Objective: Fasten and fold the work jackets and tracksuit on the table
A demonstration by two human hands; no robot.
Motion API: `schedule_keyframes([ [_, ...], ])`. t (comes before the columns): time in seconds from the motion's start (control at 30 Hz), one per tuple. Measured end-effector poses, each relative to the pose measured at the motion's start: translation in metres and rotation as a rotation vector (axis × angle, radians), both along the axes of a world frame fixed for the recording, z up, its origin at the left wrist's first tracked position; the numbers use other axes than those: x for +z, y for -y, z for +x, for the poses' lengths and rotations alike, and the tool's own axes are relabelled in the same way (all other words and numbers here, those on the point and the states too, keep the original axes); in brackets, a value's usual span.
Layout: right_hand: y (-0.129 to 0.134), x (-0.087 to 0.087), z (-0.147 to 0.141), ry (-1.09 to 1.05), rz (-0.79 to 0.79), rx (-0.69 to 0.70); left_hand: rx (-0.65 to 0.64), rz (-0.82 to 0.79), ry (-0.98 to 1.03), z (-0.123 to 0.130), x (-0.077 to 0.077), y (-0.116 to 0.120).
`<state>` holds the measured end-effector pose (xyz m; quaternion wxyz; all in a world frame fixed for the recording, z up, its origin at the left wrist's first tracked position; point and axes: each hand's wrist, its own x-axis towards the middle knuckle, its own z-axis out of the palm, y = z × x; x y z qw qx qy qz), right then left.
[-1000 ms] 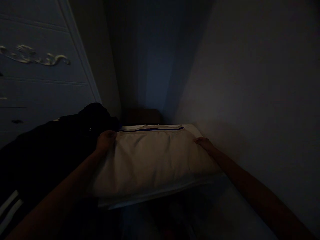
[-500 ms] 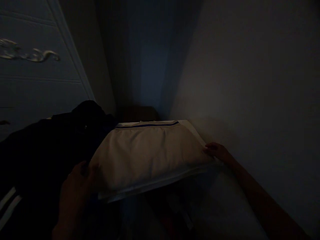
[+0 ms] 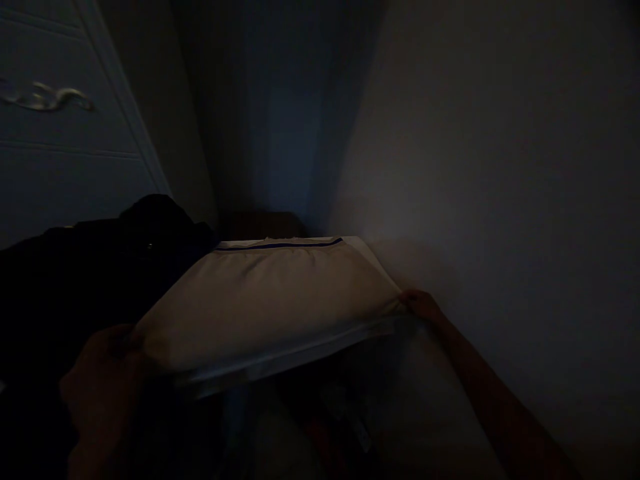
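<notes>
Cream, broad, soft-looking cloth (image 3: 270,300): spread between the two hands, over a white flat layer (image 3: 364,251) too dim to tell as fabric or board; the plain pale wall (image 3: 475,167) stands just to its right.
Left hand (image 3: 103,373): fingers bent toward the thumb, apparently pinching the near left corner; shadow hides the exact contact.
Right hand (image 3: 421,305): fingertips drawn together on the near right corner, close to the wall.
Cloth's feel: probably light and limp, with slight body; it should drape and crease easily, with little risk of breaking or slipping from a pinch.
Best hold: likely the two near corners, one per hand, so the width is kept flat.
Long axis: left to right across the view, the left end of the near edge lying closer to the person.
Dark blue stripe (image 3: 280,246): runs along the far edge, so the banded side points away from the person.
Black bulky heap of fabric (image 3: 90,287): left of the cloth, its folds lost in the dark.
</notes>
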<state>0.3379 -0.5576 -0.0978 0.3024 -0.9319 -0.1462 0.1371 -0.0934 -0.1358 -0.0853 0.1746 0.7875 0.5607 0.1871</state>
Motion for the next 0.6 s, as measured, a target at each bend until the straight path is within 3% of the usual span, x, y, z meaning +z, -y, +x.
schedule_keyframes([
  [0.07, -0.001, -0.003, 0.000, -0.014, 0.007, 0.005, -0.011, -0.095, 0.001, 0.001, 0.003, 0.000],
  [0.13, -0.004, -0.002, -0.002, -0.011, 0.015, -0.010, -0.024, -0.087, -0.019, 0.006, 0.010, 0.005],
  [0.2, -0.008, 0.001, -0.005, -0.012, 0.036, -0.034, -0.029, 0.056, -0.028, 0.012, 0.016, 0.011],
  [0.27, -0.011, 0.004, -0.011, -0.021, 0.082, -0.006, -0.141, 0.230, 0.000, 0.018, 0.016, 0.015],
  [0.37, -0.013, 0.006, -0.021, -0.073, 0.145, 0.157, -0.541, 0.368, -0.007, 0.023, -0.002, 0.011],
  [0.43, -0.011, 0.005, -0.025, -0.097, 0.158, 0.198, -0.689, 0.367, -0.075, 0.023, -0.019, 0.006],
  [0.5, -0.007, 0.003, -0.025, -0.069, 0.159, 0.142, -0.674, 0.344, -0.160, 0.020, -0.032, 0.003],
  [0.6, 0.000, 0.005, -0.017, 0.034, 0.123, 0.056, -0.589, 0.293, -0.265, 0.015, -0.036, 0.003],
])
